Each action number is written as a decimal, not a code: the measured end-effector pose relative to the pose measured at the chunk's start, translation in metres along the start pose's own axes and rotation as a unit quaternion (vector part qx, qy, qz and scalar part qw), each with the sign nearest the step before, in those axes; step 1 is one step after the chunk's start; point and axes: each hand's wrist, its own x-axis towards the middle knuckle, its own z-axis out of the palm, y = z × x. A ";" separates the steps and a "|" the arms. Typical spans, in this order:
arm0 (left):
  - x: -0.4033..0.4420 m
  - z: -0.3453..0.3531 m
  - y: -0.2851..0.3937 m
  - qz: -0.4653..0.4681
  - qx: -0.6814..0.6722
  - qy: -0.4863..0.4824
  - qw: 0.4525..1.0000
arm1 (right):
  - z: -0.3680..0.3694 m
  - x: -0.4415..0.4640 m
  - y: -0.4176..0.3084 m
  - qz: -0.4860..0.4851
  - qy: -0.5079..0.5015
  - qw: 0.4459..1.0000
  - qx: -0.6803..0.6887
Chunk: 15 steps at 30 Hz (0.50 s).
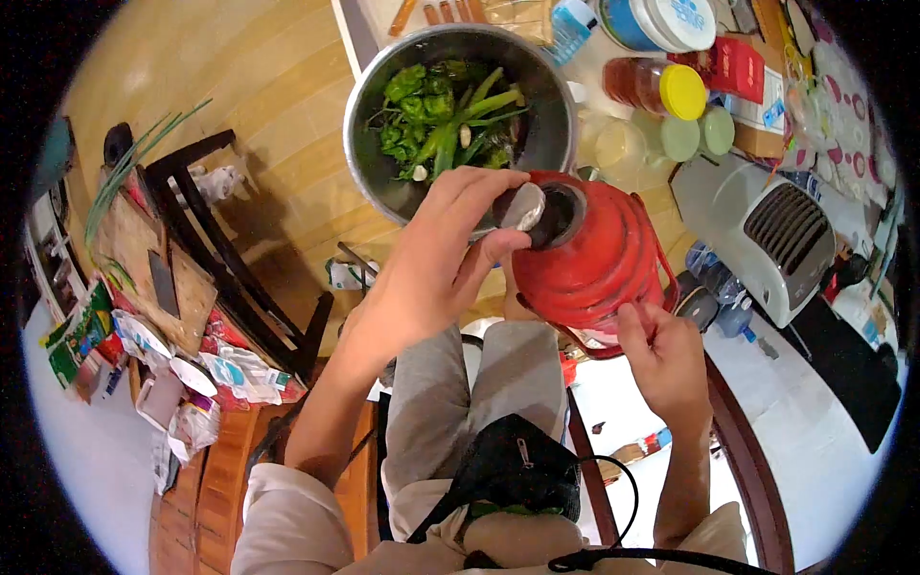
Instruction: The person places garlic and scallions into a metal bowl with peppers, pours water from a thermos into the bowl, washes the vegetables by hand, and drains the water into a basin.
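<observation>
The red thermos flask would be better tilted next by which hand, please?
Probably the right hand: it holds the thermos flask near its base, while the left hand is occupied with the stopper.

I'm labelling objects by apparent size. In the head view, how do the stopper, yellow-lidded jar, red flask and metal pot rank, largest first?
1. metal pot
2. red flask
3. yellow-lidded jar
4. stopper

This is apparent size only; differing nearness to the camera leaves true sizes unsure.
</observation>
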 end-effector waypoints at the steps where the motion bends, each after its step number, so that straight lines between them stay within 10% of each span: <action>1: 0.004 0.002 0.004 0.026 0.010 0.000 1.000 | 0.000 -0.001 0.006 -0.022 0.005 1.000 0.017; 15: 0.028 0.090 0.053 0.094 0.048 -0.146 0.984 | 0.013 -0.023 0.142 -0.098 0.090 0.980 0.146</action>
